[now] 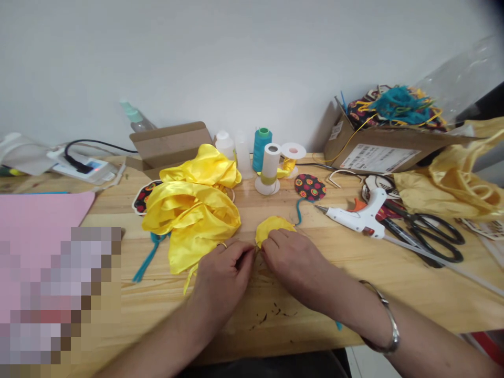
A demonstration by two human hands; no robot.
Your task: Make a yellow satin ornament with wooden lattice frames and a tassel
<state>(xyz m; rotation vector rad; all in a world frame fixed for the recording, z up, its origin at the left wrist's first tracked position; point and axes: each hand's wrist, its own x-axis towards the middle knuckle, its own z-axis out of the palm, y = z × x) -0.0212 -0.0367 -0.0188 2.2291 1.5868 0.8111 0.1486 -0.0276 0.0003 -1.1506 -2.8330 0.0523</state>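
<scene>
A round yellow fabric piece (pixel 273 224) lies on the wooden table under the fingers of my right hand (pixel 293 260), which is closed at its near edge. Close beside it, my left hand (pixel 226 268) is pinched shut, fingertips almost meeting the right ones. What the left fingers hold is too small to make out. Crumpled yellow satin fabric (pixel 192 210) is heaped just beyond my left hand, with a teal tassel (pixel 147 257) sticking out at its left. A dark patterned disc (pixel 310 187) with a teal cord (pixel 299 210) lies beyond the yellow piece.
A white glue gun (pixel 360 215) and black scissors (pixel 437 236) lie at right. Thread spools, including a teal one (pixel 262 149), and bottles stand against the wall. An open carton (pixel 374 147) holds fabric and tassels. Pink material (pixel 39 215) covers the left side.
</scene>
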